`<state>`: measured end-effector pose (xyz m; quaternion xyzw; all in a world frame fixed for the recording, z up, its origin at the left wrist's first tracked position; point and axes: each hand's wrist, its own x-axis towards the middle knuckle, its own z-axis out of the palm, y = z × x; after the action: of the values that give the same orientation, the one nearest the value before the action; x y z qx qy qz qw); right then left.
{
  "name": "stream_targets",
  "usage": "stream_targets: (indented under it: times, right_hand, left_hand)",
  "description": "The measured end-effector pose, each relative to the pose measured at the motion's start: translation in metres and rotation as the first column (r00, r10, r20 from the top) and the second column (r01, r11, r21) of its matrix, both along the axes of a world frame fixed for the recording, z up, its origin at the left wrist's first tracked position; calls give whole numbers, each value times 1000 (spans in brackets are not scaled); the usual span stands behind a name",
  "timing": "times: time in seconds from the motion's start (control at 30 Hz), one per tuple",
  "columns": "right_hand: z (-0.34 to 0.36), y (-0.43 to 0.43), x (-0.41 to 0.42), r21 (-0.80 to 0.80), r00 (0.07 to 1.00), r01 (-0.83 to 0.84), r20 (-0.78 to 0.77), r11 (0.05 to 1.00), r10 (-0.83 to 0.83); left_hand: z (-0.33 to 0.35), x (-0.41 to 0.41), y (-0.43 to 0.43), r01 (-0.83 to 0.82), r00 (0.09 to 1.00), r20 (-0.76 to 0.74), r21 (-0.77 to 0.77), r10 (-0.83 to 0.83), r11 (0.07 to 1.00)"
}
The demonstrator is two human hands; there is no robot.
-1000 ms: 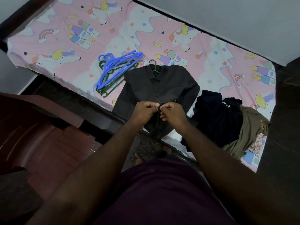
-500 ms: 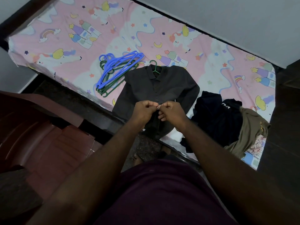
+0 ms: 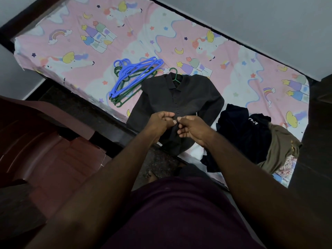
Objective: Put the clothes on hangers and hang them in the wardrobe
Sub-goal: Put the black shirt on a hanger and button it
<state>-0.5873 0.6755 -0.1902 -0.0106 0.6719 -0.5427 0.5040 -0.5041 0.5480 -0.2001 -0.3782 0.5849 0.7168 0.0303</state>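
I saw my left hand (image 3: 161,121) and right hand (image 3: 193,129) pinching the shirt (image 3: 183,99) front, apparently at a button; the shirt lay on the bed (image 3: 143,38) over a hanger (image 3: 173,73).

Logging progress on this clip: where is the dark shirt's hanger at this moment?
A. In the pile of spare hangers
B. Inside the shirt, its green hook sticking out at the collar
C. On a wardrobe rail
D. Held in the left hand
B: a green hook pokes out of the collar of the dark shirt lying on the bed, while the left hand and right hand pinch its front placket.
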Motion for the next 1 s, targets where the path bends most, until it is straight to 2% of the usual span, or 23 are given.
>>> stream_targets:
  times: [0.13, 0.4, 0.6, 0.73, 0.8, 0.87, 0.9, 1.0]
  right_hand:
    - [-6, -5, -8, 43, 995, -53, -78, 998, 56]
    - [-24, -29, -41, 105, 989, -88, -113, 991, 99]
    - [-40, -54, -83, 100, 990, -107, -76, 989, 115]
    - [-54, -62, -116, 79, 976, -217, 0, 973, 218]
    - [-65, -64, -134, 128, 958, -285, 11, 950, 286]
    - [-76, -65, -150, 184, 961, -275, 30, 944, 274]
    - [-83, -67, -161, 201, 968, -250, 38, 947, 247]
    - [-106, -75, -189, 241, 983, -185, 39, 953, 181]
  left_hand:
    - [-3, -7, -3, -4, 1000, 3, -9, 4, 1000]
    - [-20, -39, -22, 27, 997, 72, -70, -22, 997]
    - [-17, -82, -47, 113, 989, 110, -125, -99, 986]
    - [-25, -101, -60, 134, 972, 214, -172, -95, 976]
    - [-33, -107, -67, 291, 922, 345, -311, -178, 905]
    - [-39, -110, -73, 497, 828, 502, -450, -249, 742]
    - [-41, -114, -77, 542, 801, 542, -476, -255, 693]
    - [-48, -129, -85, 575, 771, 590, -481, -241, 662]
